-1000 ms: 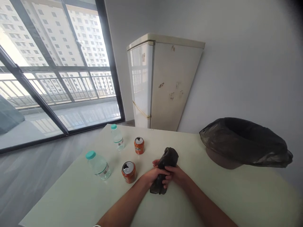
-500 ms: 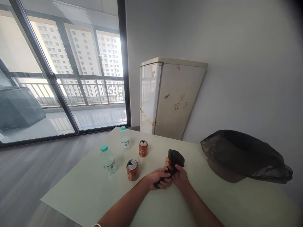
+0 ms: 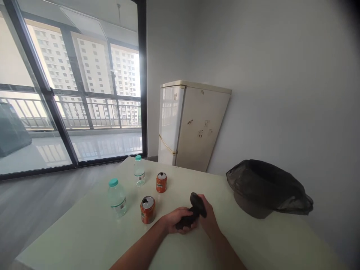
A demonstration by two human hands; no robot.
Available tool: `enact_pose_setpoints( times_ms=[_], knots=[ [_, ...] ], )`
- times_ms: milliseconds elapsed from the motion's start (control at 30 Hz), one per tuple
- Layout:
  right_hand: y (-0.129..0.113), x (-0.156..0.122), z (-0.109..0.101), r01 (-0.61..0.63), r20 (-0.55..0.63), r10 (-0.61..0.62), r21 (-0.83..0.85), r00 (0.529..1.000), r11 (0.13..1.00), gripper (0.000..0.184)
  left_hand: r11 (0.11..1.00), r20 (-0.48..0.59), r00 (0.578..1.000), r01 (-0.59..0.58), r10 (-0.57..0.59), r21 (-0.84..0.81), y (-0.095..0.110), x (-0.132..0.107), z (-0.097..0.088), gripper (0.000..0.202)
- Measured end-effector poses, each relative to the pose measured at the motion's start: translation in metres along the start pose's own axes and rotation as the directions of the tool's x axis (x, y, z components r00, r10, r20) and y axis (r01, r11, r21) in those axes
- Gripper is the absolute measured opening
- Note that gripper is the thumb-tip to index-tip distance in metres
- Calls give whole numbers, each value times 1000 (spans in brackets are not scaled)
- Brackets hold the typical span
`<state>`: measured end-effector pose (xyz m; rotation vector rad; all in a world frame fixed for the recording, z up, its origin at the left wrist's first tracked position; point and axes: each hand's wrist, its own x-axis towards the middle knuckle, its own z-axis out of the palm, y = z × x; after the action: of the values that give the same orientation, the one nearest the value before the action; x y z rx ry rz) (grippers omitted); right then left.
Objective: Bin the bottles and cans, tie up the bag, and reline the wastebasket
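Observation:
Both hands are just above the tabletop with a bunched black plastic bag between them. My left hand is closed around its lower end, the thumb lying on top. My right hand grips the upper part, which bends up and to the right; most of its fingers are hidden behind the plastic. Left of the hands stand two orange drink cans, a nearer can and a farther can, both upright with opened tops.
Two clear bottles with teal caps, a near bottle and a far bottle, stand on the pale table. A bin lined with a black bag sits at right. Beyond are a fridge and a sliding glass door.
My right hand has shifted its hold on the upper part of the black bag, which now tilts down to the right. The whole view has shifted slightly.

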<state>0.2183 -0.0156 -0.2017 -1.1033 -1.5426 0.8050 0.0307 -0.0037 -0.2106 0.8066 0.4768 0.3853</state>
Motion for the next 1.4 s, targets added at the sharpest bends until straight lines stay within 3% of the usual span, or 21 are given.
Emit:
enact_pose_setpoints(
  times_ms=[100,200,367,467,533,600,667,733,833,967,1067,1233,1333,1400],
  knots=[
    [2,-10,-8,145,110,-124,-217,986,965,7,996,43,995,92,-92,12,-2,7,-5,82],
    [3,-11,-4,263,231,-189,-350,954,899,16,993,102,988,114,-115,18,-4,10,-10,103],
    [0,-7,-6,368,383,-212,-398,899,840,20,998,-6,1000,21,-20,64,-9,8,-14,81],
    [1,-9,-26,245,390,-136,-245,911,938,39,995,-66,995,-76,81,72,-11,8,-12,73],
    [4,-11,-38,28,386,-17,-23,922,999,63,984,-101,981,-159,167,83,-12,10,-10,70],
    [7,-11,-42,-184,385,110,160,916,970,69,963,-94,964,-234,248,137,-13,12,-10,62],
    [7,-11,-38,-226,365,143,197,920,954,66,948,-15,968,-243,251,203,-15,13,-11,50],
    [5,-9,-29,-123,328,70,145,942,982,58,957,76,979,-199,187,213,-16,11,-11,45],
    [0,-9,-19,19,316,-48,92,947,996,45,990,170,981,-111,95,86,-15,7,-11,51],
    [-1,-12,-17,115,327,-135,79,935,990,39,998,334,942,-15,36,-66,-12,5,-12,69],
    [-2,-16,-15,172,316,-184,65,931,983,34,999,261,964,-52,49,2,-13,6,-13,72],
    [-16,-18,-11,226,271,-236,67,933,972,31,944,156,985,17,-72,331,-10,4,-4,39],
    [-25,-21,-11,274,331,-269,33,904,961,35,969,65,997,16,-33,248,-8,2,3,35],
    [-27,-23,-10,294,369,-266,-20,891,956,38,978,66,998,2,-16,211,-7,0,6,36]
  ],
)
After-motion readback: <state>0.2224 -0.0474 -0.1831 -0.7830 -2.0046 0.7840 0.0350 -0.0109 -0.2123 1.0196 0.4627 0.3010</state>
